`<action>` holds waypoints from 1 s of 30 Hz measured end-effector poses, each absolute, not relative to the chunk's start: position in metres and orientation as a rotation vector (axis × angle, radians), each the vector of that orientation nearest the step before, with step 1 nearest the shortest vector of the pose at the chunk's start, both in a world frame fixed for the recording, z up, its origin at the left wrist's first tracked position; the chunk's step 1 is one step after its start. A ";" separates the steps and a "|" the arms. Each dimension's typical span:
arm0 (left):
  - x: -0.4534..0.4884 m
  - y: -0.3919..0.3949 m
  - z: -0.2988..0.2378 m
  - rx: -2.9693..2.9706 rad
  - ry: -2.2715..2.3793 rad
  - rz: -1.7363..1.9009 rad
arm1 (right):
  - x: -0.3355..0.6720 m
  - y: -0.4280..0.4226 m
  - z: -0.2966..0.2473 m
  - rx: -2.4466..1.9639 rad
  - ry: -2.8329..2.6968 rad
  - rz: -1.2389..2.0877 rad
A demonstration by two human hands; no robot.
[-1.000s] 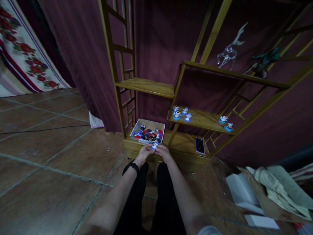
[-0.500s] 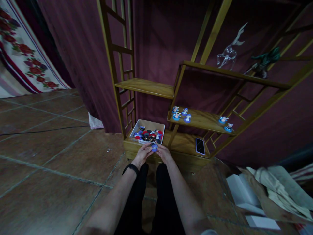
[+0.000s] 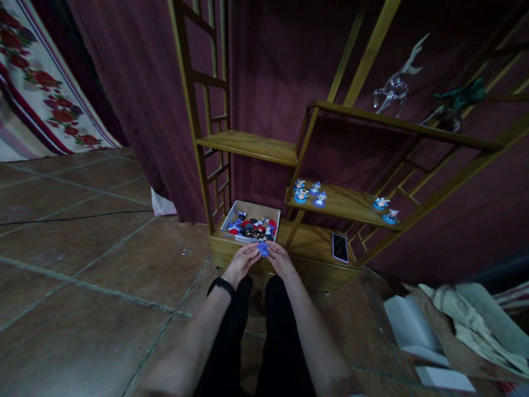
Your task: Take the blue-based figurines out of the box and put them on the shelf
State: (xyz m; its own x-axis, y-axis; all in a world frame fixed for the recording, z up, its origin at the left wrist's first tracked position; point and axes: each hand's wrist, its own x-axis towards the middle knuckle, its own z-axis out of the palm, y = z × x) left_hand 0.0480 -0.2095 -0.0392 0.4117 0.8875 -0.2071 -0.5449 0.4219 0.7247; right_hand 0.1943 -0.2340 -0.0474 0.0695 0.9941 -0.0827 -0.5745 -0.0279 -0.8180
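Low at frame centre, before the wooden shelf unit (image 3: pixel 264 149): left hand (image 3: pixel 241 262) and right hand (image 3: pixel 280 259) meet, fingertips pinched together on one small blue figurine (image 3: pixel 263 250). White box (image 3: pixel 252 209) of figurines at 12 o'clock, just beyond. Phone (image 3: pixel 340 247) at 3 o'clock.

The scene is dimly lit, with colours muted and deep shadow gathered along the upper right. Straight lines of the shelf (image 3: pixel 330 138) are bent by wide-angle distortion toward the edges. Fine detail is lost to softness and noise.
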 end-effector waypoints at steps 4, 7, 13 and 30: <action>0.050 -0.210 -0.039 0.619 0.663 1.003 | 0.194 -0.234 -0.048 -0.851 -0.665 1.395; 0.051 -0.210 -0.038 0.612 0.697 1.011 | 0.194 -0.234 -0.047 -0.848 -0.657 1.404; 0.053 -0.208 -0.040 0.599 0.765 0.993 | 0.191 -0.234 -0.045 -0.960 -0.621 1.444; 0.057 -0.208 -0.041 0.661 0.824 1.067 | 0.183 -0.237 -0.037 -1.054 -0.730 1.407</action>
State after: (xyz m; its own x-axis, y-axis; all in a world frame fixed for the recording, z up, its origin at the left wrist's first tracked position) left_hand 0.0566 -0.2076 -0.0413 0.2497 0.9338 -0.2561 -0.4841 0.3495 0.8022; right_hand 0.1832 -0.2368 -0.0371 0.0803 0.9803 -0.1806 -0.4165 -0.1316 -0.8995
